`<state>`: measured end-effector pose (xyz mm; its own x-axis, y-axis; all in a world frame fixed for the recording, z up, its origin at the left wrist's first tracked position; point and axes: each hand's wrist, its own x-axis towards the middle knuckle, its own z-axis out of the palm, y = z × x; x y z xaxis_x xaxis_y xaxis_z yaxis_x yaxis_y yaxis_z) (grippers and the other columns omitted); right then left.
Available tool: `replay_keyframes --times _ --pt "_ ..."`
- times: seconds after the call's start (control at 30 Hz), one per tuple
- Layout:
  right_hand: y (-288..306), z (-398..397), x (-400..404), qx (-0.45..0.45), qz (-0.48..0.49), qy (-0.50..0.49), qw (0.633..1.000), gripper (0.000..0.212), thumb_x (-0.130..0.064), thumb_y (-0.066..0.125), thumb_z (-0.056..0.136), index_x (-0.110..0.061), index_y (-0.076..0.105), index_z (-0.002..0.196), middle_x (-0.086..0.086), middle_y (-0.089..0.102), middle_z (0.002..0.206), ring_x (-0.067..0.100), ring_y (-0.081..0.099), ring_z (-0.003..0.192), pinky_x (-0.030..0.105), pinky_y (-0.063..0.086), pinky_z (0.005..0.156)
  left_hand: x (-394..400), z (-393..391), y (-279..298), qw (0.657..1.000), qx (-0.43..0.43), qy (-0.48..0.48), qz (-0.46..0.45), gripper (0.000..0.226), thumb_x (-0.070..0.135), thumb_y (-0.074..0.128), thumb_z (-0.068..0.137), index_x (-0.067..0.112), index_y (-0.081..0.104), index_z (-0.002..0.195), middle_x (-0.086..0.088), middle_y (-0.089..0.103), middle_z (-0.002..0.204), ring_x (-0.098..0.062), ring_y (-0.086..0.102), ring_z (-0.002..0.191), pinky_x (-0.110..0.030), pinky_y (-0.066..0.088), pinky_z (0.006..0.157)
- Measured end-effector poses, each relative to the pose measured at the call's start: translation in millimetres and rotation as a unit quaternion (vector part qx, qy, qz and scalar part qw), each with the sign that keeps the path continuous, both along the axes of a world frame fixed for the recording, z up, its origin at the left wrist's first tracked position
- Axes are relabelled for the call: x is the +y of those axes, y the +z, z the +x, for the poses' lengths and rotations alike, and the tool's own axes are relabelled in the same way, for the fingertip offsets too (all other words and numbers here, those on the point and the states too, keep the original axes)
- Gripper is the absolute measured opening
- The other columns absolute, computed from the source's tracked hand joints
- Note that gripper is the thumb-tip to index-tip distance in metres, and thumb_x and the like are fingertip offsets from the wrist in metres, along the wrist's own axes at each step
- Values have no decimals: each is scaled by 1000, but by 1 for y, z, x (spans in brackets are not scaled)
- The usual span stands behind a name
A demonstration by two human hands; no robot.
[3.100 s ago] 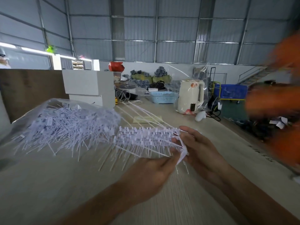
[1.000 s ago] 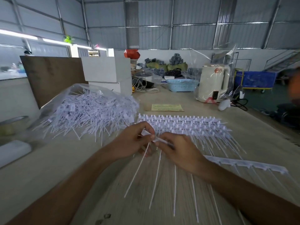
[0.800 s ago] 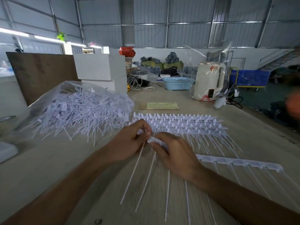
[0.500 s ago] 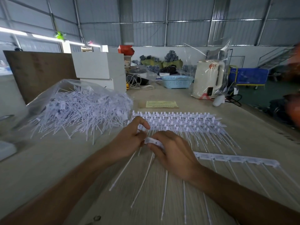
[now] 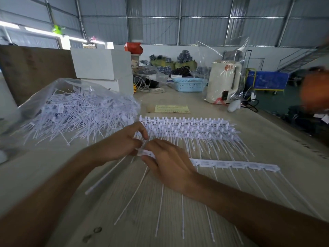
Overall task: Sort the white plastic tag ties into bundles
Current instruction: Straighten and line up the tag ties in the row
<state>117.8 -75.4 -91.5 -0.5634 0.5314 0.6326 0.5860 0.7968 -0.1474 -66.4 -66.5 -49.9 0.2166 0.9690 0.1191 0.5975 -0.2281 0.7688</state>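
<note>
Both hands, L point(image 5: 122, 143) & R point(image 5: 169, 163), pinch tie strip point(image 5: 231, 164) end on table point(image 5: 277, 148); loose ties bag point(image 5: 74, 111) at L

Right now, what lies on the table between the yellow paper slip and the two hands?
In the head view, a stack of tag tie strips lies between the yellow paper slip and the left hand and right hand.

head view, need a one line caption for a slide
Both hands, left hand and right hand, pinch one strip of white tag ties on the table, beside a bagged loose pile.
</note>
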Motion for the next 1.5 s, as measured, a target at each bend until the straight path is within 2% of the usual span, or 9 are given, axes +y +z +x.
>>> replay_keyframes --times 0.17,0.33,0.63,0.73,0.8,0.9,1.0,1.3,1.5 --pt "8 -15 10 115 -184 -2 976 10 -33 66 93 -23 64 93 -5 64 83 15 61 73 31 43 61 2 -8 7 990 -131 44 -19 19 -3 53 94 16 57 94 2 34 45 -10 24 36 -15 20 38" --pt "19 -13 17 238 -479 137 834 16 -26 74 91 -10 69 92 1 64 74 8 54 54 20 39 48 -5 -11 12 961 -264 14 -87 22 -4 55 92 18 58 89 4 21 50 -8 13 41 -17 10 44" --pt "20 1 11 308 -561 307 704 9 -18 65 90 -10 60 92 11 45 74 9 47 51 19 33 45 -14 -4 11 868 -446 -150 -155 24 0 63 82 18 57 97 3 16 56 -7 11 43 -21 8 43" --pt "20 3 12 335 -575 323 673 7 -18 63 90 -13 59 89 7 52 81 10 50 56 17 34 44 -11 -19 18 797 -526 -255 -150 27 1 64 85 17 55 105 5 23 57 -8 19 43 -23 13 43" --pt "22 4 14 345 -566 299 687 5 -14 61 93 -9 60 92 6 54 82 13 50 63 18 38 46 -5 -30 22 813 -523 -234 -103 21 3 59 89 19 54 103 5 30 58 -8 24 44 -23 18 42" --pt "27 4 17 281 -531 246 760 16 -4 56 98 -3 65 111 0 65 82 14 57 73 21 46 57 3 -28 13 912 -406 -46 -43 26 7 66 81 19 53 100 -5 43 64 -9 28 41 -18 24 39" --pt "38 3 16 189 -471 218 833 24 -2 58 98 -9 64 120 2 70 95 12 66 80 26 53 64 6 -25 3 946 -320 9 -45 43 1 73 70 20 52 103 -13 60 77 -15 49 48 -23 35 42" --pt "39 2 20 231 -373 153 885 20 -3 71 89 -3 61 106 16 73 97 31 72 81 23 54 64 4 -17 -1 942 -330 -50 46 26 17 63 91 -3 72 105 -26 70 110 -33 69 98 -35 57 89" --pt "28 0 25 273 -301 87 910 18 -8 79 84 -9 65 95 9 68 92 21 66 80 31 54 69 3 -2 -3 933 -358 -14 22 38 29 56 96 -4 73 106 -23 72 104 -24 70 91 -26 55 77"
